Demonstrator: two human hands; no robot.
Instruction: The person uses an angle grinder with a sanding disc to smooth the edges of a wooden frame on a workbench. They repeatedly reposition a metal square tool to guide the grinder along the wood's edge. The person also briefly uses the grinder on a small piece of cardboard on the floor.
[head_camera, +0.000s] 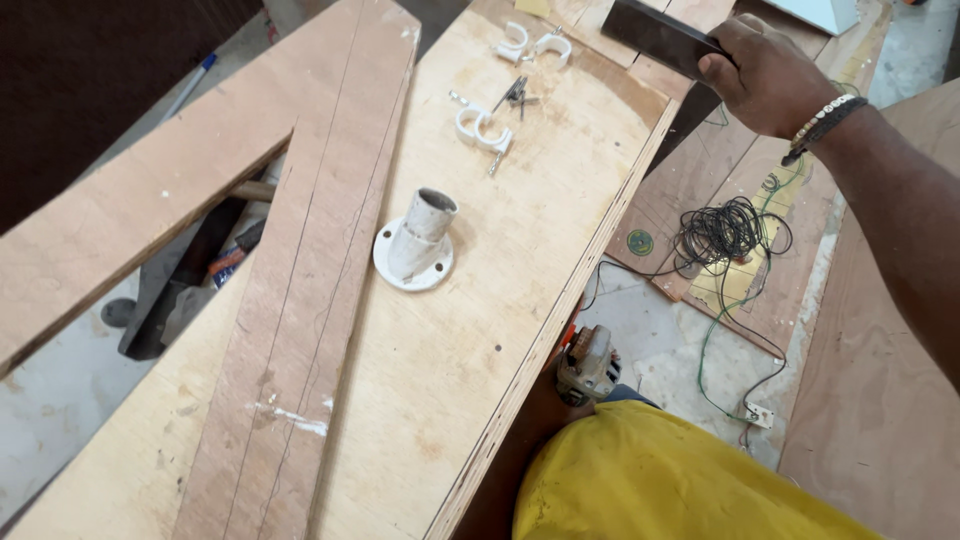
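My right hand (765, 80) is closed around a dark flat metal blade (655, 35) at the far end of a long plywood board (480, 330); a beaded band sits on its wrist. My left forearm (525, 440) runs under the board's right edge toward a small grey power tool (587, 365), and the hand itself is hidden there. A white pipe flange with a short tube (415, 245) stands on the board. Farther along lie white pipe clips (483, 130) and a few dark screws (515, 95).
A narrow plank with pencil lines (300, 300) lies lengthwise on the board, and another plank (130, 210) crosses at the left. Black tools (190, 280) lie on the floor below. A tangle of dark wire (725, 232) rests on plywood scraps at the right.
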